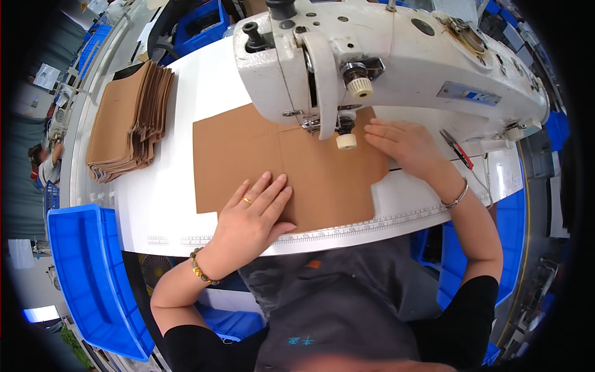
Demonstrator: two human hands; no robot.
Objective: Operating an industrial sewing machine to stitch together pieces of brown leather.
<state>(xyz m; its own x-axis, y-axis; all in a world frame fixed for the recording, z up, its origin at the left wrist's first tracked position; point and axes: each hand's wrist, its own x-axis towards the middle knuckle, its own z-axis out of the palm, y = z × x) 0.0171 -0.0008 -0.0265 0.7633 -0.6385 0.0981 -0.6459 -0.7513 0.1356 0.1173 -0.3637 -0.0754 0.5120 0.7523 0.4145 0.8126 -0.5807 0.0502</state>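
Observation:
A flat brown leather-like panel (328, 186) lies on the white table, its far part passing under the head of a white sewing machine (273, 87). My left hand (254, 208) rests palm down on the panel's near left part, fingers stretched out and slightly spread. On the panel's right edge lies my right hand (406, 146), fingers extended flat beside the machine's needle area. Neither hand grips anything. A seam or fold line runs down the panel near its middle. The machine head hides the needle and the panel's far edge.
A stack of folded brown panels (127, 121) stands at the table's left. Red-handled snips (457, 149) lie right of my right hand. A printed ruler strip (347, 234) follows the near edge of the white table (204, 68). A blue bin (93, 273) sits lower left.

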